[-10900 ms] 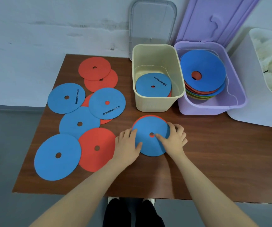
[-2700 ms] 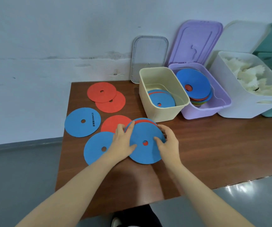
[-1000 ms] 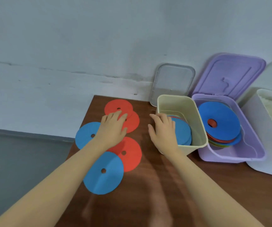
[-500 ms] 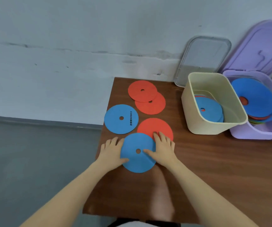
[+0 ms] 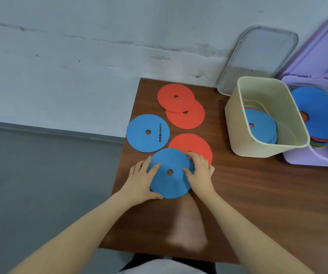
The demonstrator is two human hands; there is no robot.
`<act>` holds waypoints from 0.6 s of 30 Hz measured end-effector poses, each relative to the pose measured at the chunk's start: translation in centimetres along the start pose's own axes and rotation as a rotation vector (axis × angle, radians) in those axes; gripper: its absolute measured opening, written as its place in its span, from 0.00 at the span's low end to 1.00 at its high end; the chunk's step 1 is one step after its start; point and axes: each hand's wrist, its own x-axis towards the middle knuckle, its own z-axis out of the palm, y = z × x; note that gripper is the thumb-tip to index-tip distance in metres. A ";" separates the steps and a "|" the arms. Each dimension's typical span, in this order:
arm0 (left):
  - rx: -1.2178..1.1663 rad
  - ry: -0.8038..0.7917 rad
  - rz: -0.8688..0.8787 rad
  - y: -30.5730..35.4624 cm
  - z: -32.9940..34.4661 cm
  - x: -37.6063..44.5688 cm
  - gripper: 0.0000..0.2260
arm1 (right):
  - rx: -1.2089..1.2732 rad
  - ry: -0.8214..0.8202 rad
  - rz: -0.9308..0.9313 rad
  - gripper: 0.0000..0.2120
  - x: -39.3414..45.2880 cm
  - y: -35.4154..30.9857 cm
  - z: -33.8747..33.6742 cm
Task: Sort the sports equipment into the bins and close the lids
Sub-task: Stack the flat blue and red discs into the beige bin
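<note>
Blue disc now lifted, edges between both hands' fingers

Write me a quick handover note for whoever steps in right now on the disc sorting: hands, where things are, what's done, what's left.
Left hand and right hand grip opposite edges of the near blue disc, which overlaps a red disc.
Loose on the table: the printed blue disc and two overlapping red discs.
Done: the cream bin and the purple bin both hold stacked discs.
Left: bin the five loose discs, then close the lids. The clear lid and purple lid lean against the wall.
</note>
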 end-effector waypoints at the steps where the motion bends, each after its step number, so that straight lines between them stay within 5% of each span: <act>1: -0.011 0.027 0.012 0.4 0.0 0.2 0.43 | 0.016 0.028 -0.013 0.22 0.3 0.2 -0.4; 7: -0.065 0.151 -0.010 3.2 -0.5 3.5 0.38 | -0.010 0.116 0.052 0.21 2.9 2.5 -2.9; 12: -0.122 0.106 -0.091 4.9 -0.8 5.8 0.38 | -0.160 0.070 0.279 0.24 4.1 4.4 -3.4; 18: -0.202 0.043 -0.171 6.4 -0.4 6.8 0.40 | -0.096 -0.005 0.318 0.28 3.8 4.0 -2.6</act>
